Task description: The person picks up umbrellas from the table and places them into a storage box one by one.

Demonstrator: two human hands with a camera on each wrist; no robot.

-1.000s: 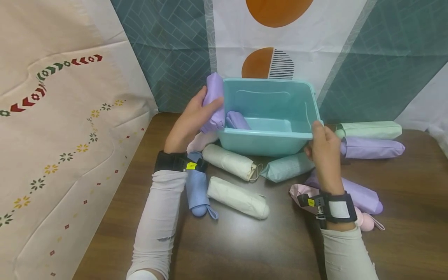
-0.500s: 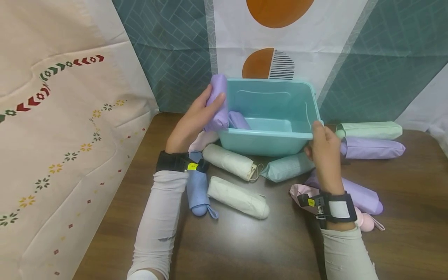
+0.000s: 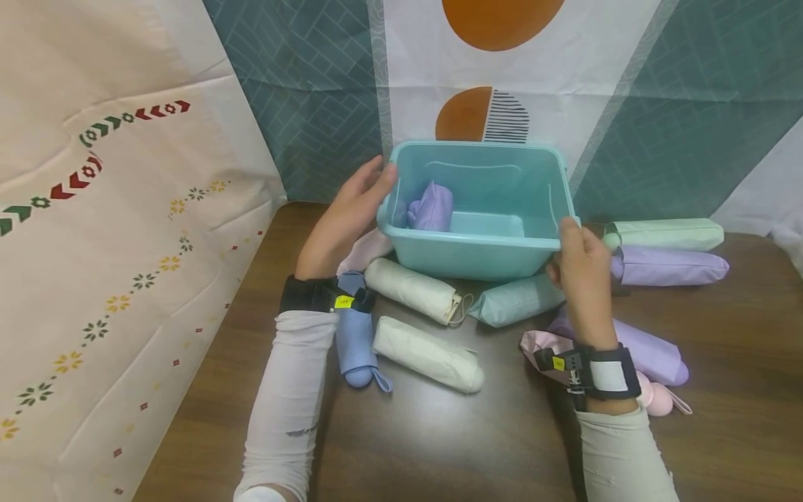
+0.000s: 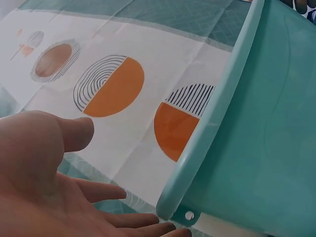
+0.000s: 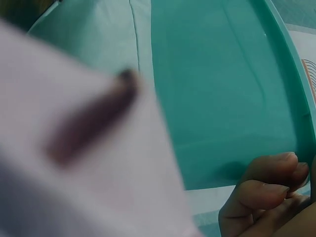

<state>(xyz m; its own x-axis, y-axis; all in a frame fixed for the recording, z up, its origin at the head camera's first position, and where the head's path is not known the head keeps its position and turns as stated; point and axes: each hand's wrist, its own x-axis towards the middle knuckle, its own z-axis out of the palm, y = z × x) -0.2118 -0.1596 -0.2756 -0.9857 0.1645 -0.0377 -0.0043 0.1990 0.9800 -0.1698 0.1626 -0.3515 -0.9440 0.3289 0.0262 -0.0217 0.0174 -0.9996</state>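
Observation:
A turquoise plastic bin (image 3: 477, 259) stands at the back middle of the table. Inside its left end lie folded purple umbrellas (image 3: 437, 209), one partly covering another. My left hand (image 3: 348, 217) is at the bin's left side with nothing in it; the left wrist view has its fingers (image 4: 106, 191) spread beside the bin's rim (image 4: 217, 106). At the front right corner my right hand (image 3: 585, 275) grips the rim, and its curled fingers (image 5: 261, 190) show in the right wrist view. A blurred pale shape hides much of that view.
Folded umbrellas lie around the bin: blue (image 3: 355, 341), two cream ones (image 3: 429, 354), teal (image 3: 517, 300) and pink (image 3: 364, 252) at front and left. Green (image 3: 668, 234), purple (image 3: 674, 265) and more purple and pink ones (image 3: 659, 401) lie right. Patterned cloth (image 3: 314, 104) hangs behind.
The purple umbrella that my left hand held over the bin's left rim now lies inside the bin. The left hand has let go; the right hand keeps its grip on the rim.

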